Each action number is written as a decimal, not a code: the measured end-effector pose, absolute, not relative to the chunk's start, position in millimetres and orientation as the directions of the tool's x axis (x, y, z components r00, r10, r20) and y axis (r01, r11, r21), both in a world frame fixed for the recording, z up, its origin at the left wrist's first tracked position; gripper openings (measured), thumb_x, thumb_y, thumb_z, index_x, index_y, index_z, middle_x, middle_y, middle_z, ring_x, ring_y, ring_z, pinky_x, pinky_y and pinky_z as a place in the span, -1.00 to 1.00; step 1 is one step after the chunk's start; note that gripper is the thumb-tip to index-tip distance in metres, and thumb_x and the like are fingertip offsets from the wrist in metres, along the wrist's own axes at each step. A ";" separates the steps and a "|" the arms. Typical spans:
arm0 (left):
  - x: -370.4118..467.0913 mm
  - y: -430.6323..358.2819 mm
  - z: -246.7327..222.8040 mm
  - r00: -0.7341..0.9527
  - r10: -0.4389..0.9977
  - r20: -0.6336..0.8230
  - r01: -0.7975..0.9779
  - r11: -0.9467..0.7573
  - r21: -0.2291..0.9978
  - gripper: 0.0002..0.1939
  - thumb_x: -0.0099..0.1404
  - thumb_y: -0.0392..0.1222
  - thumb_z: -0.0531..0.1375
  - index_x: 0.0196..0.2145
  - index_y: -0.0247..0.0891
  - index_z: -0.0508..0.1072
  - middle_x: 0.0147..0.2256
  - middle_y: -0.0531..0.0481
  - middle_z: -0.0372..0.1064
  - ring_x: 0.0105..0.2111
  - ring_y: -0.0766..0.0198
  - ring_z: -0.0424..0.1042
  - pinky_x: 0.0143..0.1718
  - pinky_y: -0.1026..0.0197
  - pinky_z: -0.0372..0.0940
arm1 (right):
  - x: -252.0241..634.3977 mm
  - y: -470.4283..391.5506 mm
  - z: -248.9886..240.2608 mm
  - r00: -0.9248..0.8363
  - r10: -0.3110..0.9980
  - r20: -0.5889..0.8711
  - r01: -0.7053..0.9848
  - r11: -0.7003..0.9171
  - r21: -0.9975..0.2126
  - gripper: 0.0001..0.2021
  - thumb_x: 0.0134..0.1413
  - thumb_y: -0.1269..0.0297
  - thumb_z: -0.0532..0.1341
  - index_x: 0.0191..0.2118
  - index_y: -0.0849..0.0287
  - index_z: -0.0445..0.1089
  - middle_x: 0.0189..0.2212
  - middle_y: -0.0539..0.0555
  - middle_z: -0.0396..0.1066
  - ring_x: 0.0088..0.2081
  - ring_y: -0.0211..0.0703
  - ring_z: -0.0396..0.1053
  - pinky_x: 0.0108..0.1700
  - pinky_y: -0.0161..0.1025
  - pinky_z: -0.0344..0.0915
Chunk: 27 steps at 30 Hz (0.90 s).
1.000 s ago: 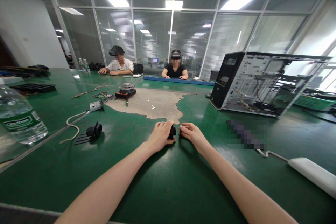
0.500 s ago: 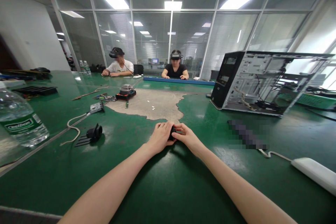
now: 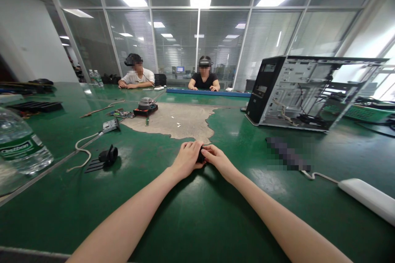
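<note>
Between my two hands is a small black part [image 3: 200, 155], mostly covered by fingers, so its kind does not show. My left hand [image 3: 187, 157] wraps round it from the left, with the fingers over its top and the thumb below. From the right, my right hand [image 3: 215, 157] pinches it with thumb and fingertips. Both hands are low over the green tabletop [image 3: 197, 222], just in front of a bare, worn patch [image 3: 188, 121]. To the left lies a black plastic piece [image 3: 108, 155] with long prongs.
An open computer case [image 3: 268, 90] stands at the right, near a white power bank-like block [image 3: 365, 197] on a cord. A water bottle [image 3: 23, 144] is at the left. Farther back sit a fan-like cooler [image 3: 146, 106] and a metal bracket [image 3: 111, 125]. Two people sit across the table.
The view has shifted slightly, so the scene sits a little more to the left. Both hands keep their hold on the black part, with small finger movement on the right.
</note>
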<state>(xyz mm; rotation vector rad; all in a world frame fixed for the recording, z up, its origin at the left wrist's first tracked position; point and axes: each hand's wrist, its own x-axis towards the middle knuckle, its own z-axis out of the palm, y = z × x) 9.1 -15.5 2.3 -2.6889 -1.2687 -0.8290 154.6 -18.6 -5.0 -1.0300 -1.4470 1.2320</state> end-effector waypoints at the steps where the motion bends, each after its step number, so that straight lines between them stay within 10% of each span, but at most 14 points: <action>1: 8.9 -15.6 2.4 0.515 0.701 0.493 0.735 -0.657 0.166 -0.45 0.00 -0.21 0.21 -0.08 -0.21 0.05 -0.12 -0.05 0.20 -0.11 0.14 0.18 -0.10 0.09 0.02 | 155.0 -19.9 -3.6 -0.217 0.967 0.136 0.014 0.142 -0.990 -0.73 -0.17 0.16 0.21 -0.30 0.17 0.28 -0.41 0.01 0.34 -0.41 -0.29 0.28 -0.33 -0.28 0.22; 27: 7.4 -11.7 -1.2 0.537 0.661 0.524 0.666 -0.714 0.218 -0.43 -0.02 -0.25 0.23 -0.08 -0.20 0.05 -0.15 -0.06 0.18 -0.09 0.13 0.19 -0.08 0.04 0.09 | 152.7 -20.1 -9.1 -0.188 0.973 0.136 -0.024 0.134 -0.991 -0.72 -0.13 0.11 0.18 -0.29 0.15 0.26 -0.45 -0.02 0.35 -0.45 -0.31 0.29 -0.37 -0.30 0.23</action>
